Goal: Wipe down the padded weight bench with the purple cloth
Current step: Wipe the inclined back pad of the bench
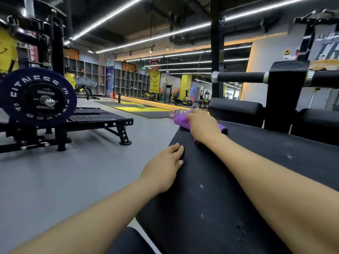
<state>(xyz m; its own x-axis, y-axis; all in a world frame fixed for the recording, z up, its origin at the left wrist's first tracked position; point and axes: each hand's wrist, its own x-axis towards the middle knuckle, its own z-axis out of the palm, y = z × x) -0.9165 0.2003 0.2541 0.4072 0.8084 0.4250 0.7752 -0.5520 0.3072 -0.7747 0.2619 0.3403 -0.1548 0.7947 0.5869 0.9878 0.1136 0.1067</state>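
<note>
The black padded weight bench runs from the bottom middle up toward the centre right, with small white specks on its surface. My right hand presses the purple cloth flat against the bench's far left corner, fingers over the cloth. The cloth sticks out on both sides of the hand. My left hand rests on the bench's left edge nearer to me, fingers spread over the padding, holding nothing.
A barbell with a dark blue weight plate sits on a black steel platform at the left. Black roller pads and a padded handle bar stand beyond the bench. Grey floor lies between. Small kettlebells sit on the floor behind the cloth.
</note>
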